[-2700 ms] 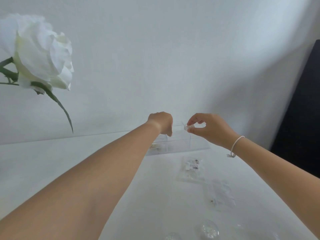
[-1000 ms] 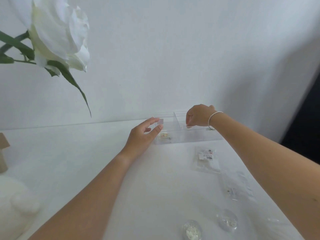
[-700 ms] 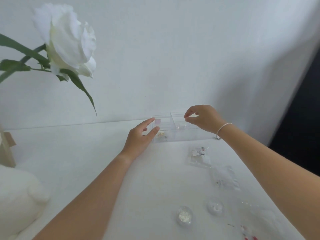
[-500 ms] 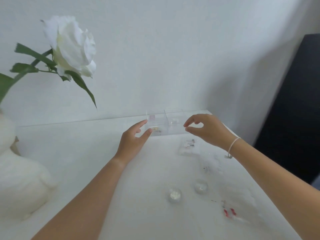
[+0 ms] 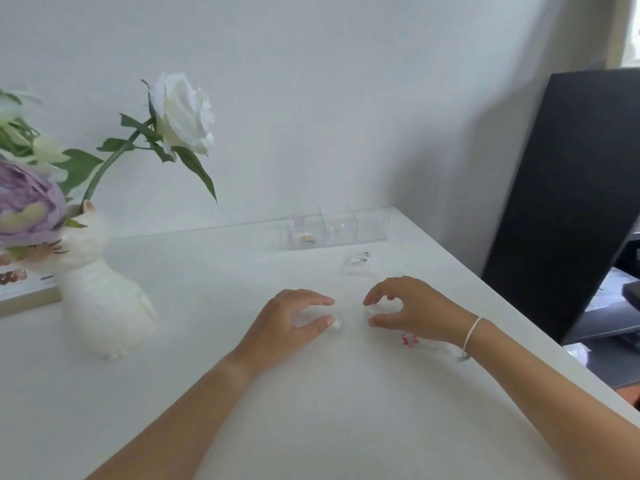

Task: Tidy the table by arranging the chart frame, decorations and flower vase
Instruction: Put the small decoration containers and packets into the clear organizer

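Observation:
Two small clear round pots lie on the white table [image 5: 311,410]. My left hand [image 5: 291,323] curls over the left pot [image 5: 335,326], with its thumb tip on the pot. My right hand [image 5: 412,311] cups the right pot [image 5: 375,309] between thumb and forefinger. A white cat-shaped vase [image 5: 100,299] stands at the left with a white rose [image 5: 183,119] and a purple flower [image 5: 27,199] in it. Behind the vase, the chart frame [image 5: 27,296] lies at the left edge, partly hidden.
A clear divided organiser box [image 5: 337,230] sits at the back by the wall, with a small plastic packet [image 5: 360,265] in front of it. A packet with red bits [image 5: 408,340] lies under my right wrist. A black panel [image 5: 571,202] stands past the table's right edge.
Both hands have drawn back from the organiser box to the two round pots nearer me. The view has tilted down and left, so the vase and frame show.

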Motion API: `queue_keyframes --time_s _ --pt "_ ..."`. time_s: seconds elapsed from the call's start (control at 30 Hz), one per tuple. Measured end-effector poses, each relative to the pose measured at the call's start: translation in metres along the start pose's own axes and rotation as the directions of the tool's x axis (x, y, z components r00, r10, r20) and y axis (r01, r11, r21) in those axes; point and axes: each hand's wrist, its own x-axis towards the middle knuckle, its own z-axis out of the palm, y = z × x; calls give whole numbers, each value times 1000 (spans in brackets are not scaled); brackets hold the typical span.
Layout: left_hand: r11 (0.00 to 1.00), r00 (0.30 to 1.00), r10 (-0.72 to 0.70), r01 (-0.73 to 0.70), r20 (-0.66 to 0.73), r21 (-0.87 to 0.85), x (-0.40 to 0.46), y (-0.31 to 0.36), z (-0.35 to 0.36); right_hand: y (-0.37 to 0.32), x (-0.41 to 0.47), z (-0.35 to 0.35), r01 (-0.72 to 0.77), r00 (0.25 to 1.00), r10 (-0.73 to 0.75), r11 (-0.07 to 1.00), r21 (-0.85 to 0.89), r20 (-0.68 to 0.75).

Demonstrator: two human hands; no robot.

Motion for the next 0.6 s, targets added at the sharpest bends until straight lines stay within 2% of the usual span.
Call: queue_keyframes --time_s 0.3,0.47,0.6 --pt "972 995 82 -94 63 216 -7 7 5 2 -5 6 19 999 -21 999 -45 -39" --pt "984 997 67 -72 38 160 0 1 4 1 9 -9 37 995 -32 998 50 -100" --pt "994 996 56 -49 -66 100 29 2 -7 3 33 -25 47 980 -23 992 119 -196"
